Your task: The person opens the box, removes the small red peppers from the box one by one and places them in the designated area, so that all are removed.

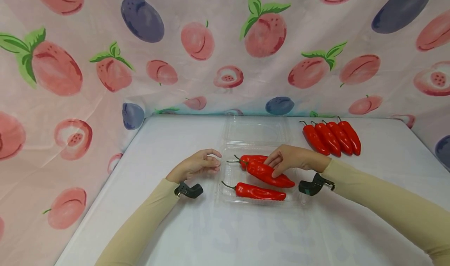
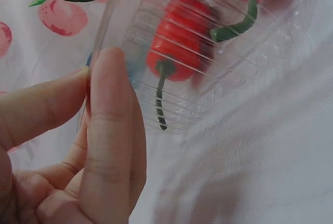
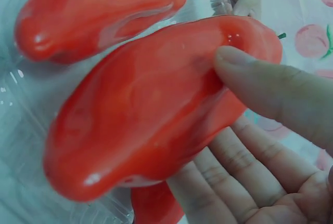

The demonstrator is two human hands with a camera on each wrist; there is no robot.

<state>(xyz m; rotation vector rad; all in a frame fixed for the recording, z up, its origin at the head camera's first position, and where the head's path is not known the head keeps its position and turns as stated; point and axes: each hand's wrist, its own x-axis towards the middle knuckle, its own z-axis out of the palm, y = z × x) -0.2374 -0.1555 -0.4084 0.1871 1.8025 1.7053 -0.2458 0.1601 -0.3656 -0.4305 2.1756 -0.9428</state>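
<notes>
Red and glossy, the held pepper lies aslant over the middle of the clear container — your right hand has its grip narrowed to the pepper's width, thumb on one side, fingers on the other — between a far pepper, partly hidden, and a near pepper. Your left hand pinches the container's left edge, its grip almost closed on the thin plastic. Beyond the far edge lies the opened lid, while four peppers rest side by side at far right on your white counter.
</notes>
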